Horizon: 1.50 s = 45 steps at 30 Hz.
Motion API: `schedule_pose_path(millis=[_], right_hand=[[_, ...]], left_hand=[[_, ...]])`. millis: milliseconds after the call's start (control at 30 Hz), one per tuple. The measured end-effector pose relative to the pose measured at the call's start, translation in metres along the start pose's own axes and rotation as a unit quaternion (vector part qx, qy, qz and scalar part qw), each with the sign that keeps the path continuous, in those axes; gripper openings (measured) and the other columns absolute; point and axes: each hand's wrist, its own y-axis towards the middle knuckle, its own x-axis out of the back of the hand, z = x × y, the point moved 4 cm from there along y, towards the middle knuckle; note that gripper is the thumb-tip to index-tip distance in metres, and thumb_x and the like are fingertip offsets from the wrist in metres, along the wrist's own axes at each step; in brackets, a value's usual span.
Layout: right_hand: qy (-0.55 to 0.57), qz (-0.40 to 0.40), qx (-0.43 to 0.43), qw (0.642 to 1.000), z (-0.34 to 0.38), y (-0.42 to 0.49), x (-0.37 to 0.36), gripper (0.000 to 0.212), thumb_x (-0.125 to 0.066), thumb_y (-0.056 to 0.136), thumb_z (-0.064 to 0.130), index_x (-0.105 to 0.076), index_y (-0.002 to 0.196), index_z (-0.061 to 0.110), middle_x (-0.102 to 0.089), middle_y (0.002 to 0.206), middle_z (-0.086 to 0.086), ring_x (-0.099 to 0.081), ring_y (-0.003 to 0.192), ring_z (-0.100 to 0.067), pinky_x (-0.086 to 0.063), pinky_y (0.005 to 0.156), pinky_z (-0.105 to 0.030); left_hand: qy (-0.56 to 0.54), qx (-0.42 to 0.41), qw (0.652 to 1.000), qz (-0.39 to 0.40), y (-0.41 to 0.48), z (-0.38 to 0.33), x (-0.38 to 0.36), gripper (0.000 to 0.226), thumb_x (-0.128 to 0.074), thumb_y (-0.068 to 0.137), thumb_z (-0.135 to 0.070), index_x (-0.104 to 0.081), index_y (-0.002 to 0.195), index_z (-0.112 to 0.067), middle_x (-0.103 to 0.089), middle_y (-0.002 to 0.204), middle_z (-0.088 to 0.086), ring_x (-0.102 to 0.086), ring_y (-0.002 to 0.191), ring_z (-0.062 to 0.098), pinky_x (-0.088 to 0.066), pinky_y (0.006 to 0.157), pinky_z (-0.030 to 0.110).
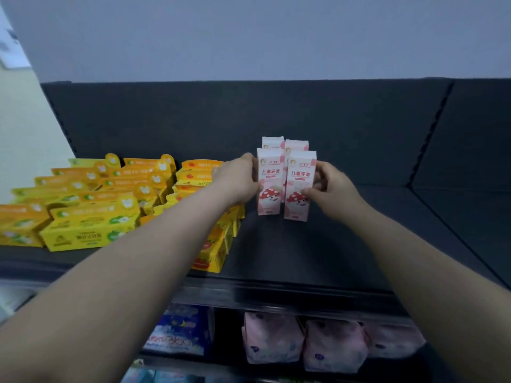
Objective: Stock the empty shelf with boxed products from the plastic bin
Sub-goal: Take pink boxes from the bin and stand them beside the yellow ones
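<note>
Nearest you, under the shelf edge, sit soft pink packs (272, 338) and a blue pack (179, 333) on the lower level. Above them your two bare forearms reach up and forward over the dark shelf (318, 252), whose near right part is bare. Your left hand (237, 181) curls round the left side of the front left box (269, 186), thumb low near the printed mushroom. Your right hand (334, 189) pinches the front right box (298, 189), fingers wrapped on its right side and thumb pressed to its front face. Both are tall, narrow cartons, white at the top and fading to pink, with red Chinese lettering in the middle and a red spotted mushroom character lower down. They stand upright on the shelf just beside each other, a thin gap between them. Right behind them stand two more of the same kind, the back left box (272, 142) and the back right box (297, 145), only their tops showing. To your left, the yellow boxes (91, 225) lie in rows with green apple marks, and the orange-marked boxes (210, 255) run beside your left forearm, near the pink group. Beyond everything rises the dark back panel (221, 114), and above it a pale wall (249, 37).
</note>
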Motion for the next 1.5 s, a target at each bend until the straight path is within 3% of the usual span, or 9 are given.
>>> schedule_pose_path(millis=[133, 233, 367, 567, 800, 1067, 1500], right_hand=[[-0.007, -0.001, -0.004, 1.000, 0.000, -0.002, -0.004, 0.070, -0.068, 0.084, 0.013, -0.033, 0.143, 0.022, -0.056, 0.113, 0.005, -0.057, 0.100, -0.008, -0.052, 0.085, -0.030], [-0.059, -0.036, 0.000, 0.998, 0.003, -0.018, 0.006, 0.089, -0.073, 0.081, 0.027, -0.017, 0.150, 0.024, -0.042, 0.138, 0.001, -0.043, 0.125, -0.014, -0.039, 0.101, -0.032], [-0.167, -0.091, 0.036, 0.981, 0.014, -0.048, 0.025, 0.081, -0.065, 0.087, 0.033, -0.016, 0.151, 0.026, -0.028, 0.152, 0.002, -0.026, 0.139, -0.015, -0.026, 0.111, -0.033], [-0.366, -0.142, 0.028, 0.919, 0.036, -0.100, 0.042, 0.074, -0.058, 0.090, 0.036, -0.019, 0.151, 0.020, -0.024, 0.156, -0.008, -0.017, 0.144, -0.028, -0.016, 0.118, -0.042], [-0.441, -0.207, -0.074, 0.870, 0.050, -0.219, 0.039, 0.070, -0.058, 0.091, 0.034, -0.023, 0.150, 0.020, -0.025, 0.155, -0.009, -0.018, 0.144, -0.029, -0.014, 0.118, -0.044], [-0.490, -0.261, -0.223, 0.801, 0.052, -0.404, 0.032, 0.069, -0.062, 0.087, 0.028, -0.031, 0.147, 0.017, -0.035, 0.150, -0.011, -0.029, 0.139, -0.032, -0.022, 0.115, -0.047], [-0.468, -0.388, -0.441, 0.660, 0.105, -0.734, 0.013, 0.065, -0.061, 0.088, 0.025, -0.033, 0.146, 0.018, -0.035, 0.151, -0.006, -0.028, 0.141, -0.030, -0.022, 0.115, -0.046]], left_hand=[[0.021, 0.024, 0.999, -0.020, -0.003, 0.000, 0.001, 0.056, -0.067, 0.082, -0.038, -0.039, 0.128, -0.023, -0.061, 0.118, 0.001, -0.054, 0.112, 0.027, -0.039, 0.089, 0.041], [0.055, 0.022, 0.995, -0.075, -0.015, -0.003, 0.020, 0.075, -0.068, 0.080, -0.047, -0.028, 0.139, -0.022, -0.057, 0.125, 0.006, -0.046, 0.121, 0.033, -0.035, 0.095, 0.044], [0.049, -0.082, 0.984, -0.153, -0.036, -0.025, 0.042, 0.082, -0.066, 0.081, -0.045, -0.022, 0.146, -0.022, -0.041, 0.142, 0.007, -0.039, 0.129, 0.030, -0.029, 0.104, 0.046], [0.030, -0.257, 0.951, -0.171, -0.071, -0.066, 0.032, 0.073, -0.063, 0.082, -0.043, -0.031, 0.144, -0.023, -0.035, 0.146, 0.007, -0.034, 0.134, 0.026, -0.021, 0.109, 0.041], [-0.050, -0.420, 0.899, -0.115, -0.166, -0.086, 0.003, 0.071, -0.064, 0.082, -0.039, -0.033, 0.143, -0.018, -0.041, 0.142, 0.011, -0.037, 0.132, 0.029, -0.024, 0.109, 0.043], [-0.136, -0.545, 0.827, -0.003, -0.298, -0.127, -0.043, 0.071, -0.065, 0.081, -0.037, -0.036, 0.142, -0.017, -0.043, 0.141, 0.007, -0.041, 0.130, 0.028, -0.024, 0.110, 0.042], [-0.221, -0.719, 0.645, 0.136, -0.601, -0.207, -0.047, 0.068, -0.060, 0.086, -0.037, -0.031, 0.144, -0.020, -0.041, 0.142, 0.002, -0.039, 0.130, 0.022, -0.020, 0.112, 0.040]])
